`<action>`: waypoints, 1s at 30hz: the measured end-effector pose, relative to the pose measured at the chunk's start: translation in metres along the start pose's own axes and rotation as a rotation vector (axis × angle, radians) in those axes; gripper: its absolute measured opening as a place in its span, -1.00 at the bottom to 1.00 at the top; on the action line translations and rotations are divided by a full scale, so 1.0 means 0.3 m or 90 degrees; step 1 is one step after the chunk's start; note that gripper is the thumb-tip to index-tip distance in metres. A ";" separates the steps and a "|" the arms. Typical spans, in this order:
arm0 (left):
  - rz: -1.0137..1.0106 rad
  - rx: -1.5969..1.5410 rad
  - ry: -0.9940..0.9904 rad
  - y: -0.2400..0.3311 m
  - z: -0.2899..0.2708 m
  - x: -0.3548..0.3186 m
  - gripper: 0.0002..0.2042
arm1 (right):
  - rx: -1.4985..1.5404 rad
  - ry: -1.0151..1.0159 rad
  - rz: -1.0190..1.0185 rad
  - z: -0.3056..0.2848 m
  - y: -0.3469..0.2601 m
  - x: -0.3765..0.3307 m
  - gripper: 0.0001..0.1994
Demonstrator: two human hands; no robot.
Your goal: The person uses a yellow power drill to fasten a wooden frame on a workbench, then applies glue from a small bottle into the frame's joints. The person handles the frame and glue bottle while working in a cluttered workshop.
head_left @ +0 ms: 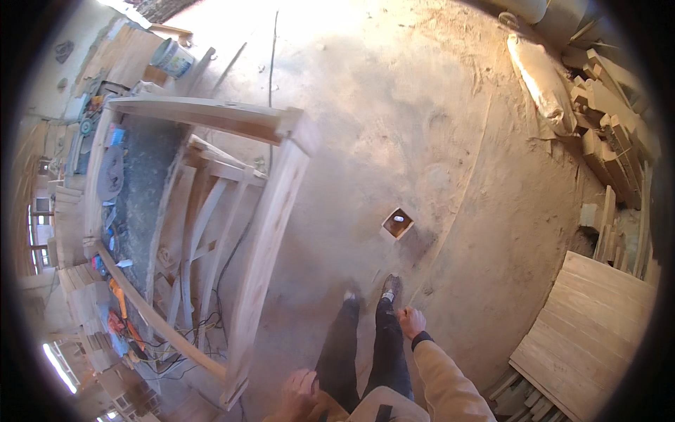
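My right hand [412, 322] hangs in front of my right leg, its fingers curled closed; whatever they hold, if anything, is hidden. Low by my left thigh, my left hand [301, 388] is smeared by motion, so its fingers cannot be read. A large rectangular frame of pale wood [266, 246] stands just left of me, nearest to my left hand and apart from it. On the floor ahead of my feet sits a small open wooden box [386, 226] with a small white object [399, 219] inside.
Inside the wooden frame show a dark worktop [144, 176], curved wooden pieces [199, 218] and tangled cables [190, 337]. An orange tool [118, 299] lies beyond. Wide planks [583, 309] lie at right, below stacked timber [608, 133] and a long wrapped bundle [538, 81]. A bucket [172, 58] stands far left.
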State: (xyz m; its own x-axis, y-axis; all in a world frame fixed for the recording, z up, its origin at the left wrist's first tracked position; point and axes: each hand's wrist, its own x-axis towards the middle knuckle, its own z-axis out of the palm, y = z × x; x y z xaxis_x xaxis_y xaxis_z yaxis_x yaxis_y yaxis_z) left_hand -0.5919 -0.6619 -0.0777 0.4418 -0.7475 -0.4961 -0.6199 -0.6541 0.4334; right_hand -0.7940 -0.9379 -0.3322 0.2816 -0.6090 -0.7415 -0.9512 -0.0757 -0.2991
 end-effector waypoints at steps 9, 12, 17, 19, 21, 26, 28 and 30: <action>-0.134 -0.024 -0.116 -0.143 0.232 0.279 -0.52 | 0.364 0.144 0.058 0.402 0.155 0.848 -0.67; -0.174 -0.017 -0.151 -0.152 0.234 0.392 -0.52 | 0.358 0.155 0.082 0.502 0.185 1.123 -0.59; -0.217 0.012 -0.183 -0.170 0.196 0.536 -0.51 | 0.360 0.207 0.163 0.568 0.193 1.441 -0.60; -0.227 0.020 -0.190 -0.166 0.176 0.574 -0.51 | 0.291 0.204 0.166 0.578 0.196 1.524 -0.65; -0.232 0.022 -0.196 -0.147 0.162 0.602 -0.50 | 0.237 0.227 0.157 0.579 0.209 1.530 -0.70; -0.219 0.002 -0.171 -0.053 0.106 0.639 -0.49 | 0.229 0.318 0.075 0.469 0.224 1.243 -0.79; -0.211 -0.009 -0.150 0.011 0.070 0.652 -0.49 | 0.213 0.285 0.062 0.359 0.215 1.038 -0.79; -0.193 -0.028 -0.118 0.089 0.038 0.681 -0.48 | 0.162 0.210 0.068 0.195 0.197 0.836 -0.77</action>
State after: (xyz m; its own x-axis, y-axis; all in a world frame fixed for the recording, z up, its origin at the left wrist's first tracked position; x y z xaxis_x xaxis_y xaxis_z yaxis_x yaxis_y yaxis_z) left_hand -0.5257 -0.8307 -0.1760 0.4739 -0.4874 -0.7334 -0.4487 -0.8503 0.2751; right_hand -0.7721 -1.0490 -0.5710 0.0888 -0.8261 -0.5565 -0.8999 0.1729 -0.4004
